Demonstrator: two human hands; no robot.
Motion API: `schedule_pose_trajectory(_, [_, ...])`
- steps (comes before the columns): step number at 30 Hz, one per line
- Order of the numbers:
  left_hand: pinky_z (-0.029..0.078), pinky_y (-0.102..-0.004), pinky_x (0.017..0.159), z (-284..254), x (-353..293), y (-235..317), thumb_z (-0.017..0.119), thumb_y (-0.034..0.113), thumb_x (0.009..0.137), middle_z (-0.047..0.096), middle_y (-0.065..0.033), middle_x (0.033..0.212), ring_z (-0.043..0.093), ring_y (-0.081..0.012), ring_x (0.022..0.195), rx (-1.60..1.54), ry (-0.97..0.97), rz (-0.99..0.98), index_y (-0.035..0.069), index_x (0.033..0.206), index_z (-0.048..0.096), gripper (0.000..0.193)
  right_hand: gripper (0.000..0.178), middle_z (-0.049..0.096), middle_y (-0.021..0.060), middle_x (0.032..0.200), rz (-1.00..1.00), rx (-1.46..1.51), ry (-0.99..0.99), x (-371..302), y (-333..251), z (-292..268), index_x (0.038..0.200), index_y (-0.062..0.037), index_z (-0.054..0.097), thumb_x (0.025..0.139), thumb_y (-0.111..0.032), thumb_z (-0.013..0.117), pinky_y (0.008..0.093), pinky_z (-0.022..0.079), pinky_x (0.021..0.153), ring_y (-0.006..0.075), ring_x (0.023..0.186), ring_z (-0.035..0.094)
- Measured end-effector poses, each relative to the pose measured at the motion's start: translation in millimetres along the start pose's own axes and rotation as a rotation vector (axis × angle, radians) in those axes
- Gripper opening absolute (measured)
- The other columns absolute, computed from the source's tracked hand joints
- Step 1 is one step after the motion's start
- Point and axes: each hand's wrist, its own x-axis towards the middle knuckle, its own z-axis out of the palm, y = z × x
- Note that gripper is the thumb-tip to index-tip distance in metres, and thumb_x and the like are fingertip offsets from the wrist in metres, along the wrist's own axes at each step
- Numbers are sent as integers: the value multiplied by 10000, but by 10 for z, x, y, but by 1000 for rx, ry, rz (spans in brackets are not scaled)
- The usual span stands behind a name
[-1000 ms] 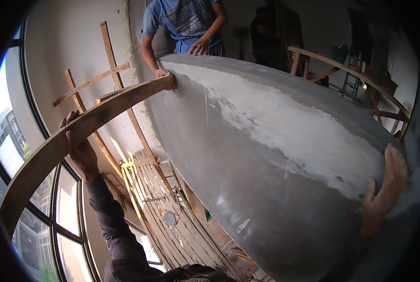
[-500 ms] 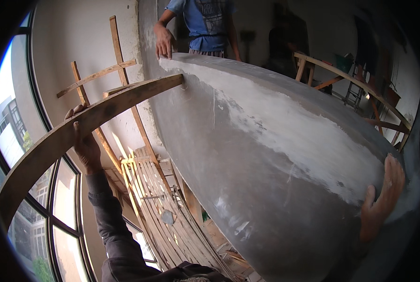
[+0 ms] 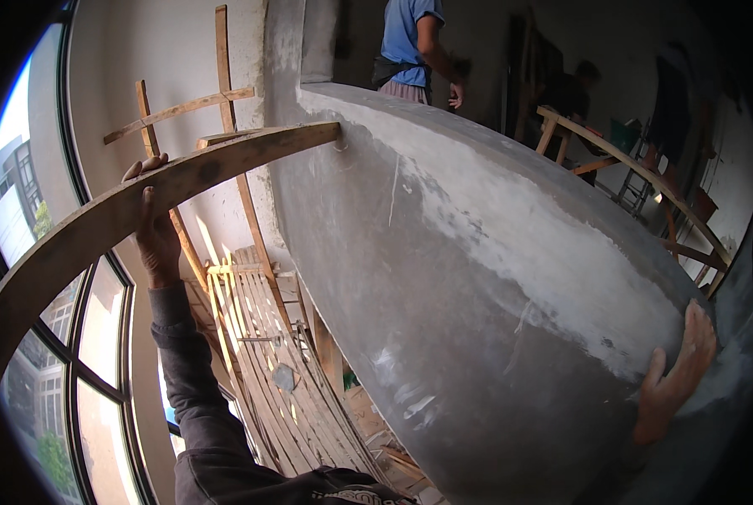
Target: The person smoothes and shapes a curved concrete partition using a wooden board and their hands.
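Head view, left hand: I see the left hand (image 3: 159, 244) closed around the curved wooden beam (image 3: 183, 178), thumb on the near face, fingertips showing over the upper edge.
Sleeve: a dark sleeve (image 3: 189, 370) rises to that wrist from the lower edge of my feed.
Curved wooden beam: it arches from the far left of my view to the grey wall (image 3: 343, 236), its narrow end overlapping the upper left of that surface; whether the end touches, I cannot tell from here.
Right hand: I see the right hand (image 3: 678, 379) open, fingers extended together and thumb apart, at the right end of the grey wall; it seems to lie against the surface, gripping nothing.
Pale patch: a whitish band (image 3: 511, 223) runs diagonally down the wall towards the right hand.
Co-worker: beyond the wall's top edge I have a person in a blue shirt (image 3: 406, 38), turned side-on, face out of view.
Left background: wooden uprights (image 3: 224, 59) stand near the tall window (image 3: 98, 379).
Below: long planks (image 3: 309, 421) carry a small grey plate (image 3: 284, 377).
Right background: a curved wooden frame (image 3: 599, 141) stands near a ladder (image 3: 633, 195).
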Motion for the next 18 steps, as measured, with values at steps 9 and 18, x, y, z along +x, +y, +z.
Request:
schedule_pose_trajectory(9, [283,-479,1248,100,-31,16,609,287,1023,569,-196,1458,481,-315,1422,-4,73,-3,30,1490,428,563,558,569,188,1455,-2,6,-2,2,-30,-15,1456,35,504,917,-104,528,554,318,1198,379,1393,488])
schedule_pose_trajectory(18, [337,-435,1225,28,-175,8,587,253,1056,538,-185,1479,496,-278,1408,-88,182,-104,-16,1504,415,551,558,572,182,1458,10,-31,-8,9,-59,-1,1450,43,510,911,-101,535,555,334,1191,373,1387,502])
